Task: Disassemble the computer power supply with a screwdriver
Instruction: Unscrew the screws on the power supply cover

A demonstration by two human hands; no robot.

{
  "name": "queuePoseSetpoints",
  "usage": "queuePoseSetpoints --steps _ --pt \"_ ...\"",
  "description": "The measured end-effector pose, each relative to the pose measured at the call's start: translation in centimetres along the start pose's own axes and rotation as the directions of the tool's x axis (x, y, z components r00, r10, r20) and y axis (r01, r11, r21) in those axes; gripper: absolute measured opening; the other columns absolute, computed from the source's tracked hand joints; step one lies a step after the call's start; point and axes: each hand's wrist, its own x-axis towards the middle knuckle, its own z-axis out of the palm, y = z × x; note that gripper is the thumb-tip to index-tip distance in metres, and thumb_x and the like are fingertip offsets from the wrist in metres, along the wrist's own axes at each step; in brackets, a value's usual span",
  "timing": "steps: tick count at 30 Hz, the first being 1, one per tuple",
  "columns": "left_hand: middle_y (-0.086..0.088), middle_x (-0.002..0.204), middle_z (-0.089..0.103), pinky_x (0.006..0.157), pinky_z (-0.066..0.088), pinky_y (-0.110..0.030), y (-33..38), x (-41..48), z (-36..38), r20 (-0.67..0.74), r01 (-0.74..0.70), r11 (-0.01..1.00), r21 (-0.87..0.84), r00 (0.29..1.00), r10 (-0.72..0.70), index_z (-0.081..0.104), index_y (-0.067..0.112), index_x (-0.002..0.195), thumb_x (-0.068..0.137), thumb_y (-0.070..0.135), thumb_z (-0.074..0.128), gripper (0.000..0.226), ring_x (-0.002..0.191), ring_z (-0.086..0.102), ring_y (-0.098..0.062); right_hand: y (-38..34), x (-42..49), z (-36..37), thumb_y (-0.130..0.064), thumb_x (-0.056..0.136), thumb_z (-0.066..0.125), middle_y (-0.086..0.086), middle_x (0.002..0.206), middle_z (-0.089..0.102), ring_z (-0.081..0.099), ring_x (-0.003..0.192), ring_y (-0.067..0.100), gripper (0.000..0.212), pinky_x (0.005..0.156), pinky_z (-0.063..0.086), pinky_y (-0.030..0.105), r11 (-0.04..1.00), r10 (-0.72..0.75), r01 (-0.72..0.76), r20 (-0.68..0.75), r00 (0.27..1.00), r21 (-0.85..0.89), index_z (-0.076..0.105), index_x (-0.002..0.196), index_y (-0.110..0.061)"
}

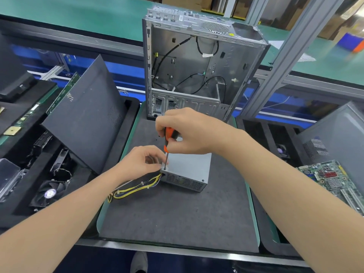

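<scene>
A grey metal power supply (189, 170) lies flat on the dark work mat (177, 217), its mesh side facing me. A bundle of yellow and black cables (136, 189) leaves its near left corner. My right hand (189, 131) grips the orange-and-black screwdriver (169, 135) upright, and the tip stands on a screw at the top left corner of the box. My left hand (140, 162) is at that same corner, fingertips pinched around the shaft near the tip, touching the box edge.
An empty silver computer case (197, 62) stands upright at the back of the mat. A black side panel (86, 115) leans at the left over trays holding fans (49, 194) and boards. A motherboard (334, 180) lies at the right, beside another grey case (338, 131).
</scene>
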Motion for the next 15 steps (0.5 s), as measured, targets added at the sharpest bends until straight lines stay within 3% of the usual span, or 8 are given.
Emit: queuePoseSetpoints --steps 3,6,8,11,13,15 --pt "0.012 0.094 0.076 0.077 0.053 -0.017 1.1 -0.6 0.1 -0.021 0.027 0.999 0.024 0.999 -0.027 0.078 0.041 0.090 0.085 0.025 0.085 0.017 0.086 0.069 -0.010 -0.7 -0.2 0.2 -0.024 0.088 0.061 -0.005 0.084 0.061 0.054 0.081 0.017 0.010 0.067 0.052 0.041 0.999 0.023 -0.024 -0.043 0.999 -0.032 0.057 0.095 -0.019" --pt "0.017 0.090 0.078 0.078 0.049 -0.009 1.7 -0.7 1.1 -0.092 0.070 0.996 0.064 0.994 -0.064 0.077 0.035 0.080 0.085 0.025 0.086 0.014 0.087 0.072 -0.004 -1.8 -0.1 0.7 -0.037 0.099 0.054 -0.003 0.080 0.060 0.055 0.077 0.022 0.018 0.061 0.048 0.039 0.998 0.047 -0.051 -0.087 0.995 -0.039 0.052 0.100 -0.019" --pt "0.019 0.084 0.077 0.074 0.046 -0.006 2.0 -0.8 1.6 -0.126 0.080 0.991 0.109 0.990 -0.066 0.076 0.031 0.080 0.085 0.022 0.085 0.013 0.082 0.070 -0.001 -2.3 0.3 1.1 -0.045 0.101 0.049 0.000 0.078 0.055 0.054 0.075 0.029 0.027 0.054 0.038 0.035 0.982 0.135 -0.151 -0.133 0.982 -0.114 0.046 0.104 -0.018" --pt "0.014 0.080 0.075 0.067 0.044 -0.008 2.5 -0.8 1.8 -0.150 0.084 0.982 0.171 0.987 -0.058 0.070 0.032 0.076 0.085 0.022 0.083 0.019 0.072 0.064 0.000 -2.6 0.9 1.4 -0.040 0.098 0.050 0.000 0.069 0.033 0.043 0.069 0.031 0.030 0.052 0.022 0.031 0.885 0.272 -0.348 -0.265 0.925 -0.308 0.039 0.090 -0.013" --pt "0.012 0.078 0.074 0.064 0.043 -0.010 2.7 -0.8 1.9 -0.159 0.095 0.974 0.205 0.985 -0.063 0.065 0.036 0.071 0.085 0.023 0.083 0.026 0.069 0.062 -0.001 -2.8 1.4 1.3 -0.036 0.096 0.052 0.000 0.067 0.032 0.045 0.069 0.031 0.036 0.053 0.027 0.031 0.848 0.349 -0.428 -0.279 0.895 -0.313 0.036 0.073 -0.013" --pt "0.013 0.077 0.073 0.063 0.043 -0.010 2.8 -0.8 2.0 -0.156 0.098 0.971 0.219 0.986 -0.064 0.063 0.037 0.069 0.086 0.023 0.082 0.029 0.068 0.062 -0.001 -3.1 1.7 1.3 -0.036 0.098 0.053 0.001 0.067 0.032 0.046 0.070 0.032 0.039 0.059 0.036 0.035 0.836 0.398 -0.471 -0.280 0.873 -0.281 0.034 0.073 -0.013"
